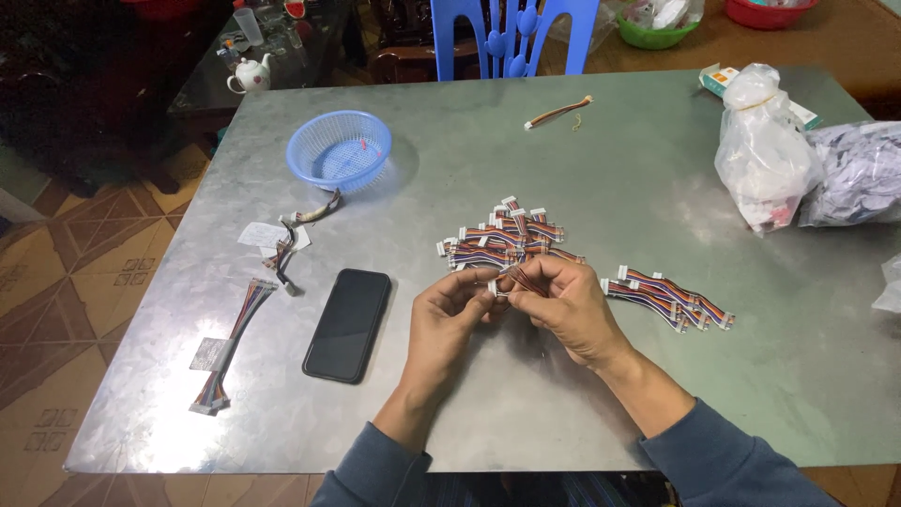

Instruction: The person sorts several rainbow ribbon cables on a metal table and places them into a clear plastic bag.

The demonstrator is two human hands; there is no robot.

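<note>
Grey metal worktop, centre near: left hand and right hand both pinched shut on short wire harness. Light, floppy, small; best gripped at white end plugs. Harness pile just beyond.

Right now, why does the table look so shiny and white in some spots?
Head view: room light bounces off the grey sheet-metal table, leaving pale glare by the blue plastic basket and the lower left corner; the hands and the black phone look sharp.
</note>
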